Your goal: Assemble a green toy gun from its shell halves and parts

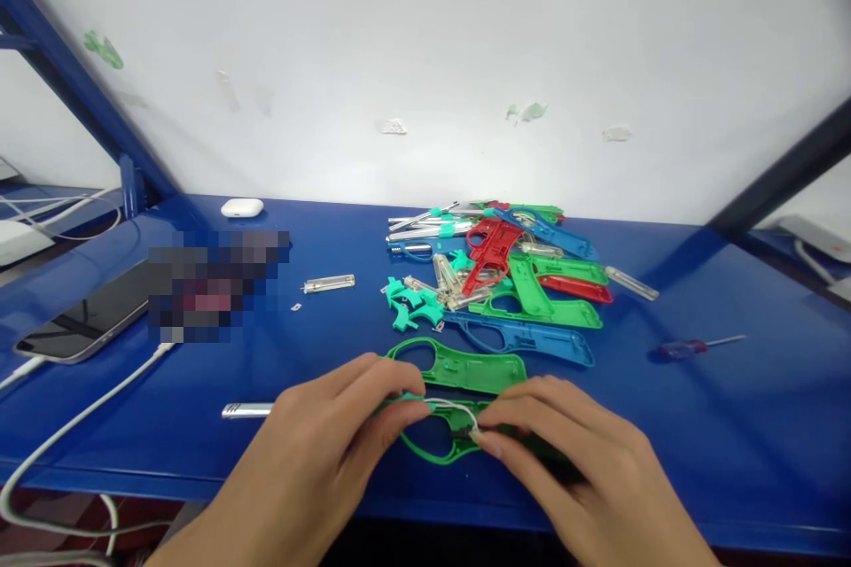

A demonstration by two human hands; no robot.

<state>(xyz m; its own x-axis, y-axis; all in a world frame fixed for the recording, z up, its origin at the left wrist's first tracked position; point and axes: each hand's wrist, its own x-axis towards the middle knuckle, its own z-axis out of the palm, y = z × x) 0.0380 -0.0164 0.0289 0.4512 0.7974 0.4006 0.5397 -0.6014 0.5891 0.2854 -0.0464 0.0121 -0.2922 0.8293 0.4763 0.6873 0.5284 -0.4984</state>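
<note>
My left hand (352,425) is closed in a pinch on the teal end of a metal lighter tube (247,410), whose silver tip sticks out to the left. From that teal end a thin white tube (448,403) curves to the right. My right hand (565,452) pinches near its far end; anything else within those fingers is hidden. Beneath both hands lies a green lighter handle half (435,458), partly covered. Just behind is another green handle half (475,370), its ribbed inside facing up.
Behind sit blue (532,341) and red handle halves (492,252), teal triggers (416,306), metal tubes (429,230) and clear fuel tanks (331,283). A screwdriver (684,349) lies right. Phone (86,314), white cable (86,425) and white case (242,208) are left.
</note>
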